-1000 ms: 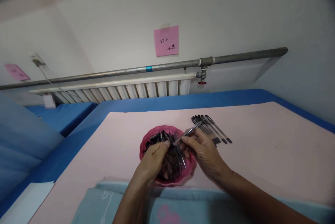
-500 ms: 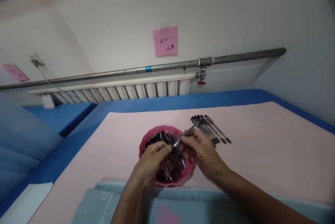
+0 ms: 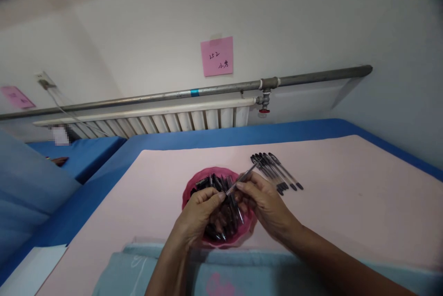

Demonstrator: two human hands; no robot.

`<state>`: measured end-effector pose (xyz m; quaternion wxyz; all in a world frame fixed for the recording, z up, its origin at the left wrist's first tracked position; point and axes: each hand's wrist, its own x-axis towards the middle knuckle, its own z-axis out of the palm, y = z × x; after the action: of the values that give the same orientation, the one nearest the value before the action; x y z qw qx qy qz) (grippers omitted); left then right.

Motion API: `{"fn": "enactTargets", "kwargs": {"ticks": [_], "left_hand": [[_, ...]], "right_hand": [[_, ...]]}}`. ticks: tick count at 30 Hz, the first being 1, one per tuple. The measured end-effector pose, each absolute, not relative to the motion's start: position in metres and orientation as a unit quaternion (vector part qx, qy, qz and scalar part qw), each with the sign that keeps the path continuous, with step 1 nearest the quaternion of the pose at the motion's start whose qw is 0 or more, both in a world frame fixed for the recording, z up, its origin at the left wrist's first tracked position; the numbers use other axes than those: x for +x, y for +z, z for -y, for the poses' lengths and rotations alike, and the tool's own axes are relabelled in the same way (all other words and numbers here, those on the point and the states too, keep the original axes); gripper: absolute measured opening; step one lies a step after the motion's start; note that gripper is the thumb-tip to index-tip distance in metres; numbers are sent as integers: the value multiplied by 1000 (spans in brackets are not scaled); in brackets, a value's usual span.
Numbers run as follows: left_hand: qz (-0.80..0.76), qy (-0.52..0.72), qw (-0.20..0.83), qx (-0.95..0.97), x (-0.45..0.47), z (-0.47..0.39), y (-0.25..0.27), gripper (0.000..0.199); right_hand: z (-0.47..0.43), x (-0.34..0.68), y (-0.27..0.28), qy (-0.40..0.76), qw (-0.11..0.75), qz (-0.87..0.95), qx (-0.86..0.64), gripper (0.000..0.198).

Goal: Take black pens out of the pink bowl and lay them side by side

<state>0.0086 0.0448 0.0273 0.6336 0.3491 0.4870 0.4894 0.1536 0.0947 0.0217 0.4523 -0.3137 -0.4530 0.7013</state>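
Over a pink scalloped bowl (image 3: 185, 190), both my hands meet at one slim clear pen (image 3: 246, 175). My right hand (image 3: 268, 199) pinches its barrel, which slants up and away to the right. The lower end is between the thumb and fingers of my left hand (image 3: 195, 215); any small part gripped there is hidden. Loose black and clear pen parts (image 3: 217, 181) fill the bowl beneath my hands. Just beyond my right hand, several pens with black caps (image 3: 283, 169) lie side by side in a slanted row.
Pink sheeting (image 3: 346, 185) covers the blue table (image 3: 194, 135). A light blue cloth (image 3: 152, 268) lies along the near edge, and white paper (image 3: 38, 266) at the near left. Behind stand a radiator (image 3: 185, 121) and a pipe (image 3: 145, 97). Something brown (image 3: 59, 161) shows at far left.
Both hands keep their grip on the pen with hardly any movement. The whole view has shifted slightly. A brown shape has come into sight at the far left.
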Motion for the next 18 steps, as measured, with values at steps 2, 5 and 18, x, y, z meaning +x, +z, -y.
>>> {"fn": "enactTargets", "kwargs": {"ticks": [2, 5, 18], "left_hand": [[-485, 490, 629, 359, 7, -45, 26, 31], [-491, 481, 613, 389, 7, -45, 25, 29], [-622, 537, 447, 353, -30, -49, 33, 20]], "right_hand": [[-95, 153, 21, 707, 449, 447, -314, 13], [-95, 153, 20, 710, 441, 448, -317, 14], [-90, 152, 22, 655, 407, 532, -349, 18]]}}
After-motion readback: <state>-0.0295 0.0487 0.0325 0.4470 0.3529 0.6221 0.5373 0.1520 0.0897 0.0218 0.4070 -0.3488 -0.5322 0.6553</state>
